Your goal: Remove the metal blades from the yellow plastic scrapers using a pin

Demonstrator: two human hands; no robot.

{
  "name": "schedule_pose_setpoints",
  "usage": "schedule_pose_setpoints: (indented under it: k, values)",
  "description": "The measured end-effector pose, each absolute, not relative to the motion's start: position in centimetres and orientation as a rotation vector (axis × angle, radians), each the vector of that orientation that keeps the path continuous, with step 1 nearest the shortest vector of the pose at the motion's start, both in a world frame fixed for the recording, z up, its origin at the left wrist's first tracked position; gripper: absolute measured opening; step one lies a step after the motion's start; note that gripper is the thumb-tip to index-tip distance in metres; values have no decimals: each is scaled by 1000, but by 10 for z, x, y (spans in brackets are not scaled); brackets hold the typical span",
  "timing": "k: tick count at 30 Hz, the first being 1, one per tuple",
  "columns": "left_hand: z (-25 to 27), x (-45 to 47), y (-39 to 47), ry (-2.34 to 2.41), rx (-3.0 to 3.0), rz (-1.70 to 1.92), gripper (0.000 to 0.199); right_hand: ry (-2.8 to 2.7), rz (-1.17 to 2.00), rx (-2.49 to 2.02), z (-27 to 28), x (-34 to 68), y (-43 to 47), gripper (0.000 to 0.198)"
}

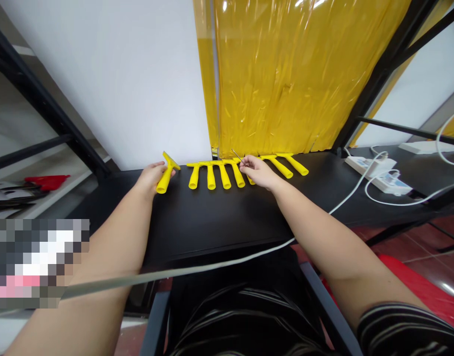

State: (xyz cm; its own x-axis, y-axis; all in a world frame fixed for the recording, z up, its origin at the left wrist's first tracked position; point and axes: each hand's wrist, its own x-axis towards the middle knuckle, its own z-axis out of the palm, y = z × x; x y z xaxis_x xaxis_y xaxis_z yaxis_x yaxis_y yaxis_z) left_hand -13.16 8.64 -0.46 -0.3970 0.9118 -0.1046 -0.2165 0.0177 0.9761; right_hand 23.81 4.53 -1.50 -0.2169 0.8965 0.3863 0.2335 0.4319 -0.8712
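Note:
My left hand point(152, 177) is closed around a yellow T-shaped handle point(165, 179), its round open end towards me and its crossbar tilted at the far side. In the fingertips of my right hand point(257, 170) is a thin metal tool point(236, 155), pointing up and left; its exact kind is too small to tell. Several like yellow handles lie in a row along the back of the black table, among them one yellow handle point(211, 178) between my hands and another yellow handle point(298, 165) beyond my right hand. My right hand partly covers some of the row.
White power strips point(379, 174) with plugs lie at the right. A white cable point(249, 257) runs across the table's front edge, near my forearms. Black metal frame posts point(56, 113) rise on both sides. Behind the black table point(212, 217) stand a white panel and yellow plastic sheeting point(286, 74).

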Motion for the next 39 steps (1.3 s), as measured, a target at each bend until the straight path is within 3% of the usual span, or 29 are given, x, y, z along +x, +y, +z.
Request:
schedule_pose_setpoints:
  k: [5,9,14,22,27,33,39]
  values:
    - [-12,-144,81,2096,1544,1311,25,-1772,830,-951,-18,239,46,11]
    - [-12,-146,83,2397,1635,932,34,-1809,804,-970,-17,239,45,12]
    - [-10,-140,86,2377,1658,800,51,-1821,784,-998,-15,239,44,13]
    - [-6,-128,84,2357,1918,589,59,-1837,765,-997,-16,239,43,14]
    - [-1,-128,80,2348,1943,612,51,-1850,758,-1003,-15,240,43,14]
    - [5,-147,81,2360,1650,968,46,-1871,767,-982,-15,241,42,17]
    - [1,-144,80,2414,1855,615,50,-1885,766,-1004,-14,239,41,15]
